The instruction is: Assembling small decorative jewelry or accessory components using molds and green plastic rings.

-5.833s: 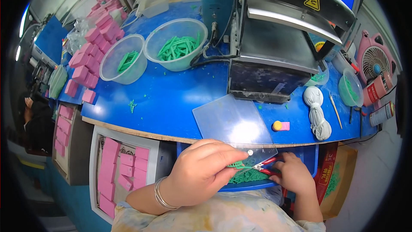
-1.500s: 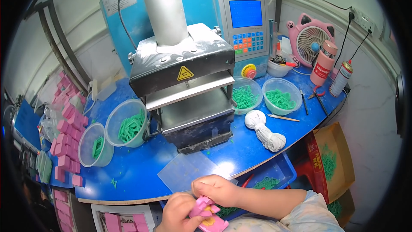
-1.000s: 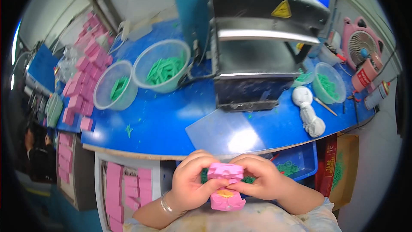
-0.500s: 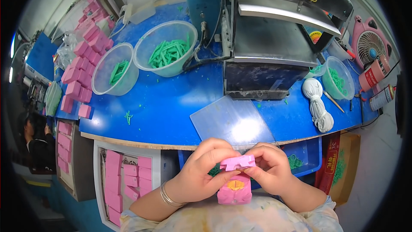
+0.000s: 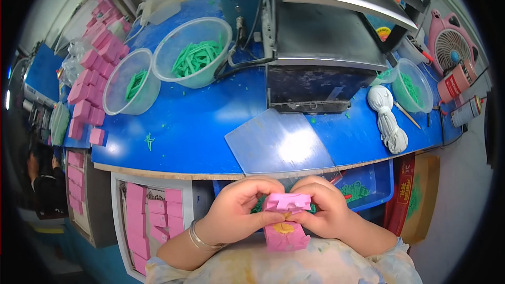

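In front of my chest I hold a pink mould block in two parts, one above the other. My left hand (image 5: 239,205) is closed on the left side of the upper part (image 5: 286,202), thumb at its lower edge. From the right, my right hand (image 5: 327,206) pinches the same part. Notches show along that part's edge. Just below, the lower part (image 5: 286,241) shows a yellow-orange patch (image 5: 283,228) on its face. Whether the two parts are joined behind my thumbs, I cannot tell.
A clear sheet (image 5: 255,144) overhangs the blue table's edge beyond my hands. Behind stands a black press (image 5: 321,92). Bowls of green strips (image 5: 131,108) (image 5: 194,81) are left, beside stacked pink blocks (image 5: 87,92). A blue tray (image 5: 386,181) with green bits lies below.
The surroundings have shifted slightly left and up in the picture. The upper mould part has turned a little, showing more of its notched edge, and my hands have moved slightly.
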A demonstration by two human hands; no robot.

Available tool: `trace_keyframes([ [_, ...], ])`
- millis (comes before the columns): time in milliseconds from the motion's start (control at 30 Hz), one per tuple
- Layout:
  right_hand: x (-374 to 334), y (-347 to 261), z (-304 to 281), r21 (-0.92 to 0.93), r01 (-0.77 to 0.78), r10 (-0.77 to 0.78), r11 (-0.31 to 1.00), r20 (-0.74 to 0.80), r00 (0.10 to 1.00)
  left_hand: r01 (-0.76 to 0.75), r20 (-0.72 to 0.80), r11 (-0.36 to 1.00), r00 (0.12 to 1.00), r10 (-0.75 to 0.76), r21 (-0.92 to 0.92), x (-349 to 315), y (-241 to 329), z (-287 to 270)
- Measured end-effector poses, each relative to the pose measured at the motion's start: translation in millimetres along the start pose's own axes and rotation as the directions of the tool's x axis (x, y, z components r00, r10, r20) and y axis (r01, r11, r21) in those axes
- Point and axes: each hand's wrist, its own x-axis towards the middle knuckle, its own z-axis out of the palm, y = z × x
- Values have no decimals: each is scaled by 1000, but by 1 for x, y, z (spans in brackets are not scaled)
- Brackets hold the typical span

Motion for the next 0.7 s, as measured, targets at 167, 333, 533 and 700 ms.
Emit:
trace_keyframes([
  [167, -4, -2, -2, 406, -144, 164, 902, -16, 986, -174, 11, 960, 984, 176, 218, 0, 7, 0],
  [333, 7, -21, -7, 29, 19, -19, 999, -1, 1000, -413, 192, 741, 909, 370, 530, 7, 20, 3],
  [533, -1, -12, 8, 70, -101, 108, 992, -104, 989, -418, 204, 764, 908, 366, 492, 10, 8, 3],
  [700, 1, -26, 4, 170, -39, 69, 985, -179, 981, 77, -165, 980, 980, -108, -184, 4, 5, 9],
])
